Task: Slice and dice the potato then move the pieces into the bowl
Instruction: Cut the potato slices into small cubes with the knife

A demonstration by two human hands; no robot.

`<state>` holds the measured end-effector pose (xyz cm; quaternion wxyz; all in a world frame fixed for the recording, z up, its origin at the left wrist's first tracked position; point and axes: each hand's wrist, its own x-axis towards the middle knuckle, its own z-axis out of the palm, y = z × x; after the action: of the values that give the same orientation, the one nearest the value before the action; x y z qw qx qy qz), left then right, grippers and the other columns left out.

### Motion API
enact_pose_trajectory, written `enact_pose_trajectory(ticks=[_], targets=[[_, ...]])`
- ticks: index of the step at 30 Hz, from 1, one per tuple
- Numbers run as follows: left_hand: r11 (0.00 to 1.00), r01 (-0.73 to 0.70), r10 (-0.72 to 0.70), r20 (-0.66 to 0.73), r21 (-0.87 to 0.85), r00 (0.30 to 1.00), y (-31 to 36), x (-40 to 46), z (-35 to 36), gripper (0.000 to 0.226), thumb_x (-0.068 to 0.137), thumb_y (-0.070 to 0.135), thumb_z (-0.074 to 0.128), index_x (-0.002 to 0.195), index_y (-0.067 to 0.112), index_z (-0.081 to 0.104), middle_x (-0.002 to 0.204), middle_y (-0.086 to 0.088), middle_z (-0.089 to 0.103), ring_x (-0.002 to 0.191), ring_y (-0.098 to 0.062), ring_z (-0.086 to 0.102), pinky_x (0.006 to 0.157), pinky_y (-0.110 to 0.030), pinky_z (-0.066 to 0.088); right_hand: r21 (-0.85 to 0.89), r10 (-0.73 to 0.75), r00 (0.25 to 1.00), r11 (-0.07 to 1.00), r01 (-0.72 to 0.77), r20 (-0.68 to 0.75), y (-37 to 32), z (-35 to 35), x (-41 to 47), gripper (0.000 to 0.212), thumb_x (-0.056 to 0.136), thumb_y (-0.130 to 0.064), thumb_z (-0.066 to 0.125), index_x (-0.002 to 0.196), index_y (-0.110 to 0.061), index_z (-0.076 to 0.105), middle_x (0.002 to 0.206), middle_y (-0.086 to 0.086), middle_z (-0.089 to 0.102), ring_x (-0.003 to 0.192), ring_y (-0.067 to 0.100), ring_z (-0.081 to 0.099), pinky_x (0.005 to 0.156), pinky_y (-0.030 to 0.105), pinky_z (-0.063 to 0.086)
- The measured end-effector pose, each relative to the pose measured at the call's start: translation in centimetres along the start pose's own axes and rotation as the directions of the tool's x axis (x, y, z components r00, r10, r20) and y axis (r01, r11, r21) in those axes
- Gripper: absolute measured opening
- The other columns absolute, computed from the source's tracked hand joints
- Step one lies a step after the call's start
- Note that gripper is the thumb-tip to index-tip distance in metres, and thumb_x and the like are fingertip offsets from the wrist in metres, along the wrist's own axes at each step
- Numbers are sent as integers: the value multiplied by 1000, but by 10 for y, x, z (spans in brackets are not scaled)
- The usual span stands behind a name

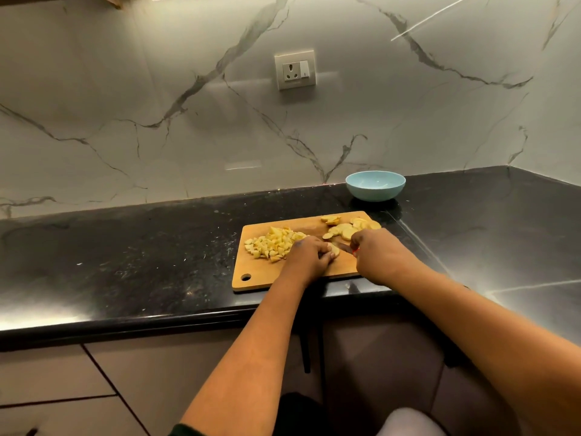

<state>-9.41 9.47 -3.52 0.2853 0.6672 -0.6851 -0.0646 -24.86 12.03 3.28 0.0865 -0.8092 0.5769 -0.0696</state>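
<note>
A wooden cutting board lies on the black counter. A heap of diced potato sits on its left half, and round potato slices lie at its far right corner. My left hand holds down a potato slice at the board's middle with curled fingers. My right hand grips a knife whose red handle barely shows; the dark blade meets that slice. A light blue bowl stands behind the board near the wall, with nothing seen inside it.
The black stone counter runs left and right, with its front edge close to me. A marble wall with a power socket rises behind. Cabinet fronts sit below the counter.
</note>
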Motion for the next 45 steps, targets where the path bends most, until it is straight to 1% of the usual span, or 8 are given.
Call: enact_pose_trajectory(ticks=[7,9,20,25,30,33,39,45], targets=[[999,10,-12,-36,-46,999,1,-2,1,25,93,24,66,113,10,73,116,-6,67,105,-20,60,93,-32,48,-189,-18,995,981,36,96,-5,-35,-17,40,87,-9,64,126,-10,55,99,6,55,93,21,54,85,29,49],[997,16,-20,-48,-71,999,0,-4,1,26,93,24,66,115,11,72,115,-5,69,106,-19,61,92,-28,47,-228,-6,994,973,31,110,0,-43,-22,39,91,-16,63,129,-11,55,109,6,59,100,21,56,92,30,49],[998,3,-7,-74,-57,997,0,-10,4,28,91,13,58,115,11,72,119,-6,70,112,-19,62,98,-24,44,-107,-21,998,994,27,56,-12,-10,-14,37,88,-2,57,123,-14,55,111,10,60,94,24,57,78,31,51],[999,5,-8,-53,-48,999,-2,-6,5,26,91,12,58,113,12,73,118,-5,71,112,-20,62,99,-26,44,-151,-50,996,987,60,67,-24,-2,-15,41,92,-3,54,131,-14,51,121,12,58,109,28,58,83,34,49],[995,26,-32,-67,-98,997,-2,-7,3,27,92,11,59,115,9,72,120,-6,70,114,-19,61,100,-25,43,-321,25,985,946,32,174,-24,-40,-24,51,83,-5,69,130,-11,51,110,9,57,105,25,55,93,33,49],[994,7,-17,-89,-105,996,-3,-9,2,27,92,14,61,116,9,72,118,-5,70,112,-17,62,99,-24,43,-314,29,986,949,25,166,-10,-48,-29,46,89,-10,65,133,-14,53,119,7,58,107,22,56,97,32,48],[996,-41,26,-177,-81,984,-4,-18,3,18,88,12,62,101,7,75,97,-8,74,89,-17,66,84,-29,55,-44,-37,999,998,35,-34,-4,-34,-16,39,90,-6,61,124,-22,58,101,3,60,88,18,58,83,32,55],[999,-34,28,-166,-31,986,-2,-16,4,21,89,8,57,98,6,76,97,-10,73,91,-20,66,85,-32,54,-126,-92,996,988,91,1,-10,-6,-13,37,90,-1,52,121,-20,55,84,0,48,79,18,53,68,28,48]])
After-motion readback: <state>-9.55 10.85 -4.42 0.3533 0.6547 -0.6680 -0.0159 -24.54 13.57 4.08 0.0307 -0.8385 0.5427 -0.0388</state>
